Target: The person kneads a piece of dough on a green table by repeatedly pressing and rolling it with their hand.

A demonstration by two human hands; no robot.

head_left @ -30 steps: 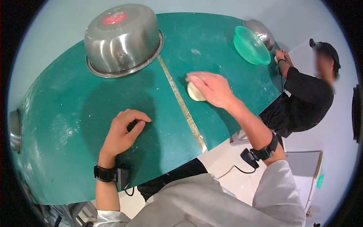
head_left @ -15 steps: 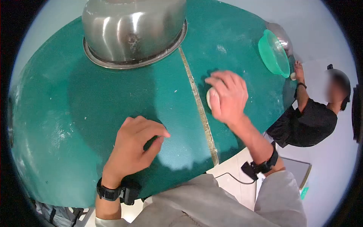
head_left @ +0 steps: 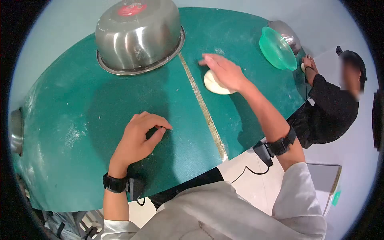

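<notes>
A flattened round of pale dough [head_left: 214, 85] lies on the green table [head_left: 80, 116], just right of the seam strip. My right hand [head_left: 224, 71] lies flat on its far right part, palm down, fingers stretched toward the far side. My left hand [head_left: 138, 138] rests on the bare table nearer me, fingers curled with thumb and forefinger touching, nothing visible in it.
An upturned steel bowl [head_left: 138, 36] sits at the far middle. A green plastic bowl [head_left: 277, 49] and another steel bowl [head_left: 287, 34] stand at the far right. A person in black [head_left: 332, 104] sits at the right edge with hands on the table. A metal rim [head_left: 15, 132] shows at the left edge.
My right hand has pushed away from me over the dough, which now shows wider and flatter beneath the heel of the hand. The left hand has stayed put.
</notes>
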